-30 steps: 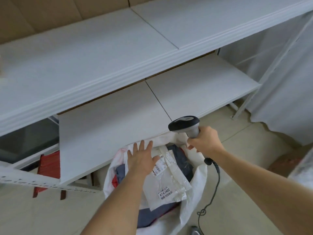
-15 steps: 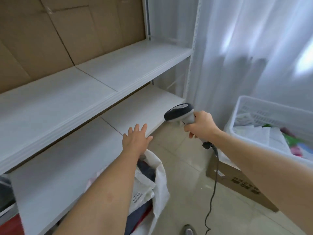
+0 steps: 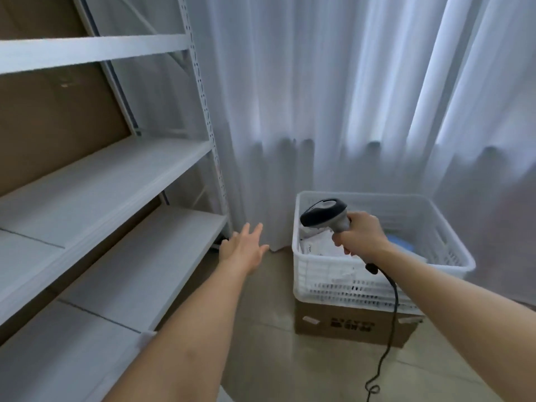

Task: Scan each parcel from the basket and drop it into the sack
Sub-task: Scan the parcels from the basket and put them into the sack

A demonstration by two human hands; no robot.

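The right hand [image 3: 358, 235] grips the scanner [image 3: 324, 213] above the basket [image 3: 333, 277], its head aimed left, ready to read a label. The left hand [image 3: 242, 249], fingers spread and empty, reaches towards the parcels [image 3: 317, 245] in the basket, which rests on a box [image 3: 348, 326]. The sack is out of view.

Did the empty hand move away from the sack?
Yes. The left hand left the sack, now out of view, and reaches rightward past the shelf toward the white basket.
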